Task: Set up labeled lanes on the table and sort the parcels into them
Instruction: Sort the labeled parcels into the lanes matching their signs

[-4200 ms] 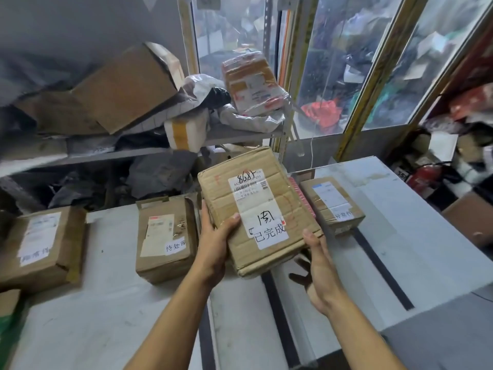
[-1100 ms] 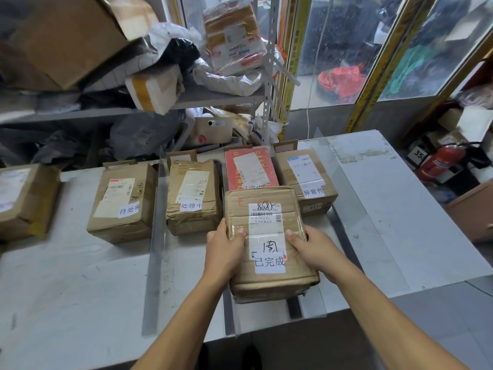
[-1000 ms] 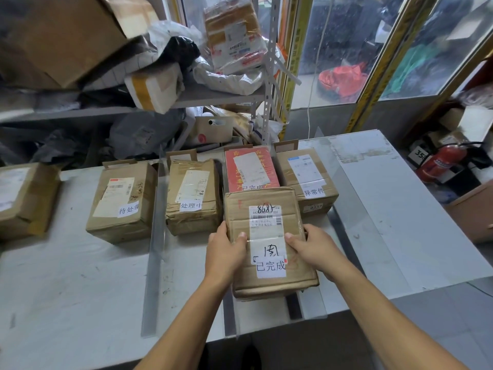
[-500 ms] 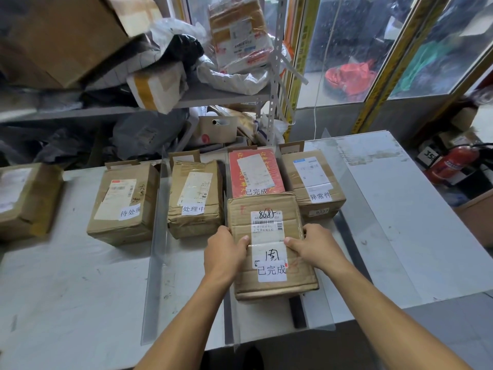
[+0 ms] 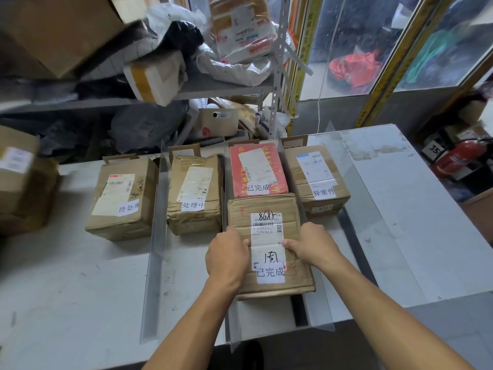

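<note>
brown parcel (image 5: 269, 236) behind red parcel's (image 5: 257, 169) lane, both hands (image 5: 226, 256) gripping

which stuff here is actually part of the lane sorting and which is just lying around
Part of the job:
- brown parcel held by left hand and right hand
- red parcel
- three labeled boxes
- clear lane dividers
- table

Lying about:
- shelf clutter
- fire extinguisher
- box at far left

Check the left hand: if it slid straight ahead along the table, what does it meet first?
Likely the red parcel. The left hand grips the brown box, whose far edge looks already against it. Depth unclear.
</note>
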`<state>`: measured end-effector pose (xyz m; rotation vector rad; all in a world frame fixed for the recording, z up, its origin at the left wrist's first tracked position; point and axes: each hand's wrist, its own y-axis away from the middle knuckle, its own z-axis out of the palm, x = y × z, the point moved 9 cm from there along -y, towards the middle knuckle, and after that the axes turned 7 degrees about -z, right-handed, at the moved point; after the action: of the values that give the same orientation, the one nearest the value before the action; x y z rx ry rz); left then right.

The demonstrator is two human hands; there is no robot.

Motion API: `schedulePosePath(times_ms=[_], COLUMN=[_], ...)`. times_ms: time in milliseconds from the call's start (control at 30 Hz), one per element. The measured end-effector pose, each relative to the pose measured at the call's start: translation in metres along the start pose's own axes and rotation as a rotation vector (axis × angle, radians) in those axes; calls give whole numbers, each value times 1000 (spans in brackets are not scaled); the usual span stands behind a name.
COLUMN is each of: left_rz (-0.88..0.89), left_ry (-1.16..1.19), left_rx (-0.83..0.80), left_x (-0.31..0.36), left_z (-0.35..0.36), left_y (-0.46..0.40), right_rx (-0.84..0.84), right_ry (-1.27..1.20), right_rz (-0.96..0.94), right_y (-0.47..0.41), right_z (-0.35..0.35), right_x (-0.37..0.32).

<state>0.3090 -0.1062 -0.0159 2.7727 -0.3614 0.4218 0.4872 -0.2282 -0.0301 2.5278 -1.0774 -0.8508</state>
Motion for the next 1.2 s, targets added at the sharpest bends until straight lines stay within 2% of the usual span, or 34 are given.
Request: schedulePosePath(times_ms=[133, 267, 367, 433, 467, 533, 600, 667, 767, 867, 967, 1033, 1133, 1200], left_rz=[57, 101, 205, 169, 107, -55, -188, -237, -199, -200, -204, -199, -138, -105], left_ry=[-79, -32, 193, 391, 477, 593, 660, 740, 836, 814, 753, 718, 750, 776], left_rx=[-7, 15, 165, 199, 163, -24, -257, -411, -500, -529, -481, -401, -249, -137], left_x=[5, 4, 6, -5, -15, -36, -49, -52, -43, -40, -46, -53, -62, -72], left_z=[0, -6, -23, -27, -23, 3, 37, 61, 72, 67, 49, 29, -14, -47], left_y=[3, 7, 11, 4, -3, -15, -16, -10, -3, 2, -1, -6, -13, -16], right_rx=[-18, 42, 119, 201, 243, 263, 190, 94, 52, 40, 82, 176, 321, 331], right_ry=[60, 84, 112, 166, 156, 53, -105, -255, -355, -384, -303, -231, -180, -204], right_rz=[-27, -54, -78, -120, -136, -126, -78, -41, -40, -40, -20, -48, -188, -282], right_y=[-1, 0, 4, 8, 8, 7, 2, -1, -3, -8, -13, -13, -7, -3], right_z=[6, 4, -2, -8, -11, -14, -6, 5, 13, 13, 4, -10, -31, -36], right_x=[-6, -7, -8, -8, -7, 1, 13, 18, 20, 24, 26, 15, -28, -62])
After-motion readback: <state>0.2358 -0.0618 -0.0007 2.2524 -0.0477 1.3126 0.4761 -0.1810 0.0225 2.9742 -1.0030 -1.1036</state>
